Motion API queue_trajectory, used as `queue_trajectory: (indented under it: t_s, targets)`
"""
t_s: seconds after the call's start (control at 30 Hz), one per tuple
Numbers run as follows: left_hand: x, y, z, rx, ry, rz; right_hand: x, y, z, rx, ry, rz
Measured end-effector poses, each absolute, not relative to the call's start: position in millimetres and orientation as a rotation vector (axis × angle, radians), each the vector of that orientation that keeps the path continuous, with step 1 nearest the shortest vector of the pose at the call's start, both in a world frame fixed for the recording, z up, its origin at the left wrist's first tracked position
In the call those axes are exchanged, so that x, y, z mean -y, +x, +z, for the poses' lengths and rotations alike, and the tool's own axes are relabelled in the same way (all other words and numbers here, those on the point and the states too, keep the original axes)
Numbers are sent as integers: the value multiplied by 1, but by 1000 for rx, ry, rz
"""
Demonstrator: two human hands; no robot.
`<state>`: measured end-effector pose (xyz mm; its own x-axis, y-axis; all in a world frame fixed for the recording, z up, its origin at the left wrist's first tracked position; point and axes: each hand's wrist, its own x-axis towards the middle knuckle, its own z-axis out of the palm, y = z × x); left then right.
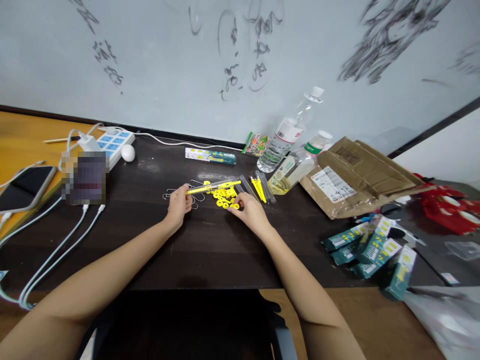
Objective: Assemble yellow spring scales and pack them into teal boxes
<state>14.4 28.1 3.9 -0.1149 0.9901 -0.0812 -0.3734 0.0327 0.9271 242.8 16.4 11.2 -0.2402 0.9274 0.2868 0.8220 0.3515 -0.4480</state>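
Note:
My left hand (pixel 179 207) is closed round one end of a thin yellow-and-clear rod (pixel 213 187), which points to the right over the dark desk. Beneath the rod lies a pile of small yellow plastic parts (pixel 226 194), several of them round. At the pile's right edge, my right hand (pixel 249 212) has its thumb and fingers pinched at a small yellow ring (pixel 235 206). Bent metal wires (pixel 197 197) lie beside my left hand. Right of the pile are yellow sticks (pixel 258 188) in clear plastic sleeves.
Behind the parts lies a long printed box (pixel 210 155). A water bottle (pixel 279 145), a second bottle (pixel 298 167) and a cardboard parcel (pixel 337 175) stand to the right, near several green boxes (pixel 375 247). Leftward are a power strip (pixel 116 145), cables and a phone (pixel 26 187).

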Motion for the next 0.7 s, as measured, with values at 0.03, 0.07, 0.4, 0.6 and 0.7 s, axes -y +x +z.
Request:
queue_trajectory:
  t_s: [0.03,0.07,0.4,0.6,0.7]
  targets:
    - [-28,15,4,-1043,817,1413,-16,243,13,2050,-1493,359]
    - [-28,15,4,-1047,817,1409,-16,242,13,1981,-1455,456]
    - [-25,16,9,-1041,862,1382,-18,237,10,1650,-1146,943]
    - [-26,15,6,-1077,915,1344,-20,246,13,1770,-1172,719]
    - [-25,15,6,-1111,956,1335,-20,250,16,1853,-1250,590]
